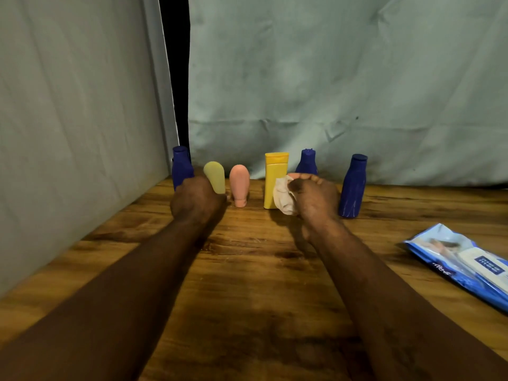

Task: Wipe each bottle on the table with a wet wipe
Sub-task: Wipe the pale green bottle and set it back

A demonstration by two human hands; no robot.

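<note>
Left hand (196, 200) grips the pale green tube (215, 176); right hand (316, 199) clutches a crumpled wet wipe (283, 198) beside the yellow bottle (272, 182) on the table (247, 270)

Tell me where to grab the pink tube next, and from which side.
Probably pinch the pink tube around its broad upper body, coming from the near side: it stands on its narrow cap, so a low grip could tip it, and the pale yellow tube and yellow bottle flank it.

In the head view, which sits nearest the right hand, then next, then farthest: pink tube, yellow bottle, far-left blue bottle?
1. yellow bottle, just left of the right hand
2. pink tube, farther left
3. far-left blue bottle, at the row's left end
</note>
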